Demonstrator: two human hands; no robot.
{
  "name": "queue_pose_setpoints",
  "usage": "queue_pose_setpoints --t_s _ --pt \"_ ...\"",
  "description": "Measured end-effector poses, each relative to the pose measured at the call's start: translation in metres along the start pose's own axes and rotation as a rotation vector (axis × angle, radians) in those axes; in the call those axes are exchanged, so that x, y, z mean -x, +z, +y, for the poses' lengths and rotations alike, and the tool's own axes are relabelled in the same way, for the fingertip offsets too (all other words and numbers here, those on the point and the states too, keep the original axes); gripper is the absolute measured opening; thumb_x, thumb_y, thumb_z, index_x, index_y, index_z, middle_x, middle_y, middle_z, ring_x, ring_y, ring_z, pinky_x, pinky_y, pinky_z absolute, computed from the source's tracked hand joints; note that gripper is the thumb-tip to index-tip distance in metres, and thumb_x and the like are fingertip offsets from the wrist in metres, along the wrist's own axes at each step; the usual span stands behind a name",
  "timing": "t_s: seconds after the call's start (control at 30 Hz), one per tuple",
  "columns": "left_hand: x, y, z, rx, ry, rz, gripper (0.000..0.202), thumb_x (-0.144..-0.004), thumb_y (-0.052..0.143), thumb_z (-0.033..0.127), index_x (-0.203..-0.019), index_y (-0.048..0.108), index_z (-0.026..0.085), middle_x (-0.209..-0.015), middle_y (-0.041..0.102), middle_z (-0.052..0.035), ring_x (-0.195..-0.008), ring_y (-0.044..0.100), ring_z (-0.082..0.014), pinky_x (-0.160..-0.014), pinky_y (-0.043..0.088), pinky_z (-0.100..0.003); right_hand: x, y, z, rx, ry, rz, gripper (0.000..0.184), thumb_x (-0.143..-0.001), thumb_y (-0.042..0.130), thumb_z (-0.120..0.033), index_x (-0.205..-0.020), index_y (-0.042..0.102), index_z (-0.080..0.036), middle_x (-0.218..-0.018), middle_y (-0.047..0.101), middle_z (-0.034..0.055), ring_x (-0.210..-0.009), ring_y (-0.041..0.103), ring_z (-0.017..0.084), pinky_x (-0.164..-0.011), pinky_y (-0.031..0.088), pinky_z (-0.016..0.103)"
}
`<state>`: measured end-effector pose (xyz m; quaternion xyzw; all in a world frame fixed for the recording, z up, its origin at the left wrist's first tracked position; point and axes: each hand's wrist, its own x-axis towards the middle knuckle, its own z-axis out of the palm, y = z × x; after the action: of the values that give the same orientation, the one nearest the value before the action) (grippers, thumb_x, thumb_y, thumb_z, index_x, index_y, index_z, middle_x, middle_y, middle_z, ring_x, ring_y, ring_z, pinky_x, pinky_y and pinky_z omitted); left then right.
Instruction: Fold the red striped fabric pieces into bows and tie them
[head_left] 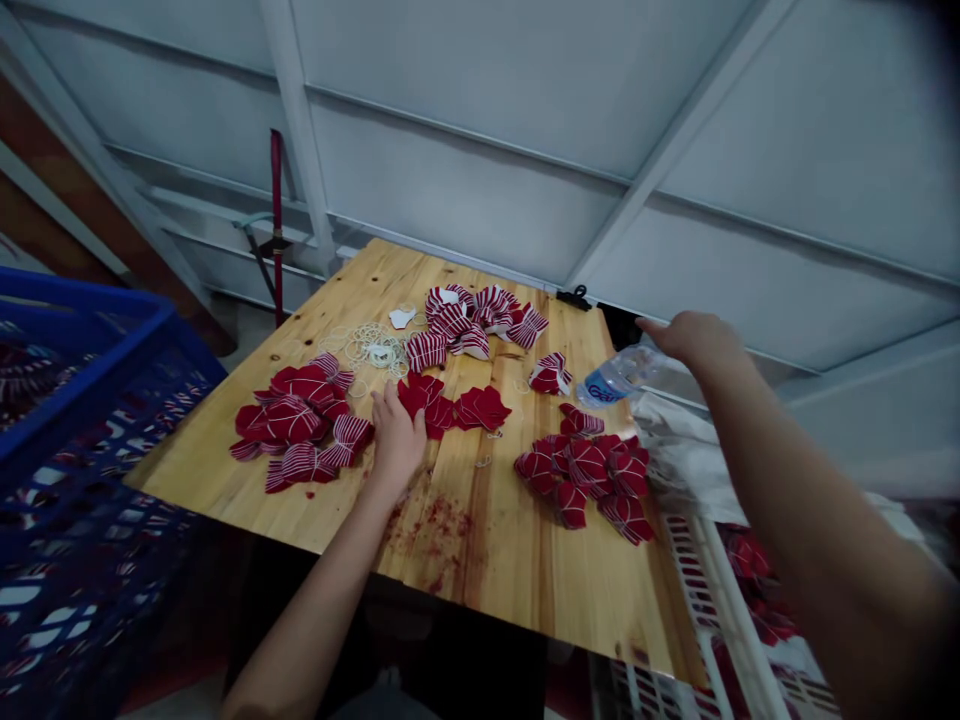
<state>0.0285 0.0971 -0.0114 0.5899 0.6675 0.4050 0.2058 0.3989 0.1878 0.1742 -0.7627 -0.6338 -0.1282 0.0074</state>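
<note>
My right hand point(694, 340) is closed round the neck of a clear plastic bottle point(619, 375) with a blue label, tilted over the table's right edge. My left hand point(399, 440) rests on the wooden table point(517, 560), fingers apart, against flat red fabric pieces point(424, 400). More red pieces point(482, 408) lie just right of them. Left of that hand is a pile of red and striped fabric bundles point(304, 425), some tied with pale bands. A similar bundle pile point(589, 465) lies at the right, and striped bundles point(457, 325) lie at the back.
Pale rubber bands point(367, 345) lie tangled near the back left, by a white scrap point(402, 317). A blue plastic crate point(82, 370) stands at the left. A white crate point(724, 600) holding red fabric adjoins the right edge. A black clip point(574, 297) sits by the wall.
</note>
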Motion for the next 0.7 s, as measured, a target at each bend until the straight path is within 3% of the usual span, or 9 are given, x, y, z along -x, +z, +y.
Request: queue_pose_setpoints --t_s 0.07,0.13,0.17,0.27,0.33,0.37,0.43,0.5,0.7 --pt "0.0 0.006 -0.003 -0.01 -0.006 0.044 0.063 -0.086 0.052 0.019 -0.141 0.024 0.005 -0.146 0.035 -0.0303 -0.142 0.028 -0.0417 -0.113 0.027 -0.061 0.01 -0.008 -0.028 0.039 0.252 0.077 0.064 -0.094 0.041 -0.05 -0.107 0.068 0.007 -0.101 0.064 0.0389 -0.097 0.065 0.036 -0.068 0.038 0.039" --pt "-0.001 0.01 -0.005 -0.013 0.011 0.057 0.067 -0.085 0.053 0.017 -0.142 0.022 0.003 -0.146 0.034 -0.0305 -0.142 0.028 -0.0413 -0.114 0.027 -0.059 0.025 -0.01 -0.074 -0.061 0.161 0.223 0.048 -0.094 0.045 -0.045 -0.115 0.067 -0.007 -0.106 0.069 0.0268 -0.099 0.065 0.033 -0.073 0.042 0.038" --pt "-0.002 0.011 -0.006 -0.011 0.02 0.061 0.068 -0.084 0.054 0.016 -0.143 0.022 0.003 -0.146 0.034 -0.0302 -0.142 0.029 -0.0407 -0.114 0.027 -0.058 0.033 -0.008 -0.102 -0.137 0.04 0.218 0.043 -0.094 0.045 -0.043 -0.113 0.068 -0.012 -0.105 0.071 0.0216 -0.096 0.066 0.031 -0.075 0.044 0.037" --pt "-0.006 0.011 -0.008 0.018 0.037 0.078 0.073 -0.081 0.06 0.014 -0.143 0.022 0.006 -0.144 0.037 -0.028 -0.14 0.032 -0.039 -0.114 0.029 -0.057 0.052 0.013 -0.186 -0.36 -0.424 -0.032 0.041 -0.093 0.046 -0.048 -0.107 0.07 -0.018 -0.1 0.073 0.0118 -0.09 0.067 0.024 -0.077 0.046 0.032" --pt "-0.007 0.01 -0.008 0.053 0.053 0.081 0.08 -0.076 0.065 0.012 -0.143 0.023 0.01 -0.143 0.038 -0.0256 -0.139 0.033 -0.0383 -0.113 0.03 -0.057 0.055 0.033 -0.231 -0.42 -0.605 -0.247 0.048 -0.088 0.053 -0.055 -0.109 0.068 -0.015 -0.101 0.073 0.0127 -0.089 0.067 0.024 -0.076 0.047 0.03" --pt "-0.007 0.009 -0.008 0.075 0.066 0.075 0.083 -0.073 0.068 0.012 -0.143 0.023 0.012 -0.142 0.039 -0.0241 -0.139 0.034 -0.038 -0.113 0.031 -0.057 0.054 0.043 -0.247 -0.415 -0.63 -0.342 0.052 -0.085 0.056 -0.059 -0.108 0.068 -0.014 -0.102 0.073 0.0136 -0.089 0.067 0.024 -0.075 0.047 0.029" --pt "-0.005 0.008 -0.007 0.129 0.11 0.046 0.087 -0.068 0.073 0.01 -0.142 0.027 0.016 -0.14 0.04 -0.0207 -0.138 0.035 -0.0363 -0.112 0.034 -0.054 0.048 0.059 -0.267 -0.379 -0.657 -0.571 0.054 -0.082 0.059 -0.062 -0.099 0.07 -0.012 -0.093 0.073 0.0132 -0.079 0.066 0.023 -0.068 0.047 0.028" --pt "-0.002 0.009 -0.007 0.186 0.156 0.017 0.085 -0.066 0.074 0.009 -0.139 0.031 0.019 -0.137 0.041 -0.0173 -0.136 0.038 -0.0333 -0.112 0.036 -0.051 0.041 0.07 -0.273 -0.347 -0.67 -0.714 0.047 -0.08 0.064 -0.058 -0.091 0.071 -0.013 -0.084 0.072 0.0099 -0.071 0.065 0.02 -0.063 0.046 0.026" --pt "0.007 0.017 -0.01 0.209 0.175 0.008 0.057 -0.065 0.07 0.002 -0.112 0.044 0.02 -0.123 0.043 -0.0113 -0.125 0.045 -0.0297 -0.107 0.04 -0.048 0.031 0.082 -0.263 -0.329 -0.649 -0.815 0.042 -0.077 0.07 -0.053 -0.082 0.069 -0.012 -0.071 0.064 0.0042 -0.063 0.057 0.016 -0.059 0.045 0.026"
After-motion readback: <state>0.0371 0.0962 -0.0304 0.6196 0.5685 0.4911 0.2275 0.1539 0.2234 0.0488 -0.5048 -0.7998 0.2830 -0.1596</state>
